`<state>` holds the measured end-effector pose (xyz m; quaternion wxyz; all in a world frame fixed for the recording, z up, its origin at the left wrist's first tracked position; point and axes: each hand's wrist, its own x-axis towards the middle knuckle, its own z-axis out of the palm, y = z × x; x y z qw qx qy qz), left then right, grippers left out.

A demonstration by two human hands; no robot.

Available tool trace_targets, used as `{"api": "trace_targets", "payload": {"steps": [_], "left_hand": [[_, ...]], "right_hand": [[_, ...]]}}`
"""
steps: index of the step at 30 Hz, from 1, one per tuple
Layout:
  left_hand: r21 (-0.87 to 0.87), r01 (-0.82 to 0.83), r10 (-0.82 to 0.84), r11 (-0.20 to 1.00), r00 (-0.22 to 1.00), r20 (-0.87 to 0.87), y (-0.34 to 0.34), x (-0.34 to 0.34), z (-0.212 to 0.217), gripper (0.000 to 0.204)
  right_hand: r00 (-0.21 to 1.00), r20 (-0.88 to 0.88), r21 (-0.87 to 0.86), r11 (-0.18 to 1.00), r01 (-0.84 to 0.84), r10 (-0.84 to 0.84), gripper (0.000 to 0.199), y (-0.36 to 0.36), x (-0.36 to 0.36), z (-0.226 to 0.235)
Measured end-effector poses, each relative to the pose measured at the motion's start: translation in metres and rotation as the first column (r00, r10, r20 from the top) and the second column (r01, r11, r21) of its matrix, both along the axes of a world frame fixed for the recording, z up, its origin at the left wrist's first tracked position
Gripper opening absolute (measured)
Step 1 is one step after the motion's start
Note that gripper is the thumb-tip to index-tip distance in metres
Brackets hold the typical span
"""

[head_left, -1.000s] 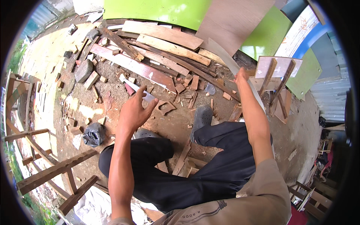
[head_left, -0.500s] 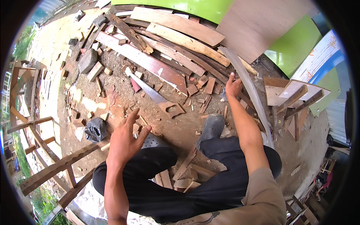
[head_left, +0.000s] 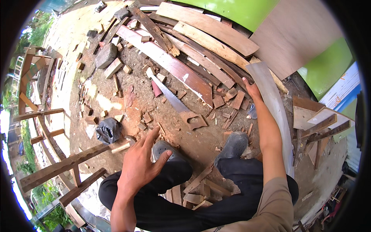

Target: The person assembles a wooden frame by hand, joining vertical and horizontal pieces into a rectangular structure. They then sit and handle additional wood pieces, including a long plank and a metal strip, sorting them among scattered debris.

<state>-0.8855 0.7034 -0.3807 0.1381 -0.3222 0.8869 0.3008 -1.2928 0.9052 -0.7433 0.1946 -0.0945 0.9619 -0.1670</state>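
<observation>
My right hand (head_left: 254, 92) grips the left edge of a long greyish wooden board (head_left: 272, 96), its far fingers partly hidden behind the wood. The board runs along the outer side of my right forearm, its near end beside my right knee. My left hand (head_left: 142, 167) is held above my left knee and shoe, fingers apart, with nothing in it. Ahead of my feet lies a handsaw (head_left: 174, 101) with a wooden handle, flat on the dirt. Beside its blade is a small dark red piece (head_left: 156, 89).
Long planks (head_left: 166, 63) are piled ahead, with a green sheet (head_left: 228, 11) and plywood (head_left: 293, 34) behind. A black plastic bag (head_left: 108, 130) and a wooden frame (head_left: 63, 166) lie left. Offcuts (head_left: 195, 198) sit between my legs. A nailed wooden piece (head_left: 319, 118) stands right.
The grey board has turned in my right hand, showing more of its broad face. My left hand has lowered slightly. The whole view has shifted, moving the scene rightward and down.
</observation>
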Motion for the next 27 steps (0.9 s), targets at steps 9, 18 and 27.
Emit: {"api": "trace_targets", "payload": {"steps": [9, 18, 27], "left_hand": [[-0.036, 0.063, -0.065, 0.997, 0.997, -0.048, -0.006, 0.005, -0.006, 0.065], [-0.059, 0.087, -0.091, 0.994, 0.993, -0.074, 0.001, 0.009, 0.0, 0.064], [-0.082, 0.187, -0.194, 0.979, 0.976, -0.096, 0.012, 0.013, 0.004, 0.063]], "right_hand": [[0.984, -0.074, -0.016, 0.986, -0.167, 0.165, 0.105, 0.002, -0.014, -0.025], [0.957, 0.032, -0.008, 0.957, -0.289, 0.289, 0.094, 0.001, 0.014, 0.024], [0.903, -0.116, 0.138, 0.907, -0.398, 0.414, 0.068, -0.012, 0.106, 0.062]]}}
